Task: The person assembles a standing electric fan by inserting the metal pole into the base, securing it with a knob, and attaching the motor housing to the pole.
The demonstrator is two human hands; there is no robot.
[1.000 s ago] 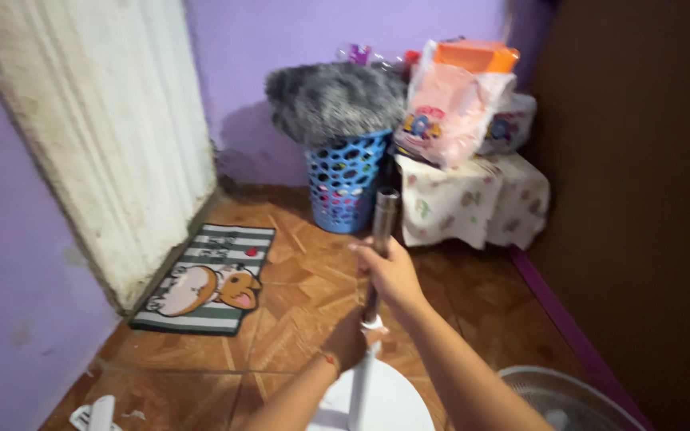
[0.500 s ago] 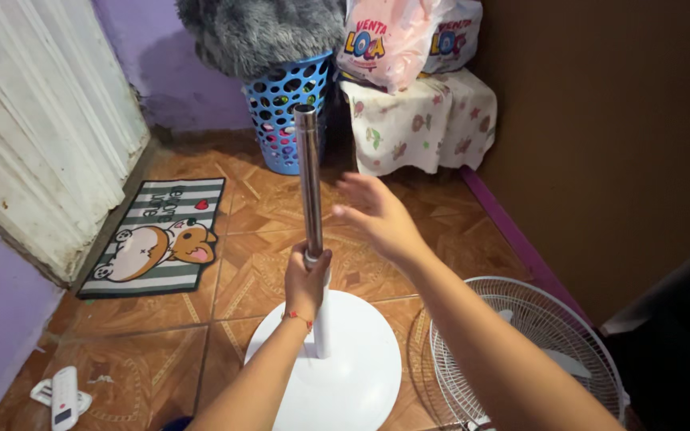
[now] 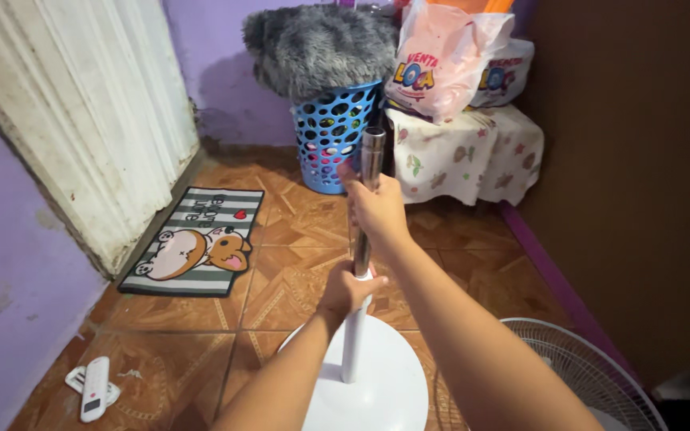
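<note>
Above the left hand [image 3: 347, 289], the right hand [image 3: 377, 209] was clamped on the metal pole [image 3: 370, 160]; both gripped it.

Purple walls [image 3: 233, 88] meet in the far corner, and a dull brown wall [image 3: 640, 175] closes the right side with a purple skirting strip [image 3: 549, 275] along its foot. A worn white door [image 3: 97, 120] leans in from the left. The floor [image 3: 297, 215] is glossy brown patterned tile. A striped doormat [image 3: 193, 251] with a cartoon dog lies just by the door's lower edge. In the corner stands a blue perforated basket [image 3: 333, 136] topped by something grey and furry [image 3: 321, 48], beside a low table under a flowered cloth [image 3: 465, 156] bearing plastic bags [image 3: 441, 60]. The light is soft and dim.
</note>
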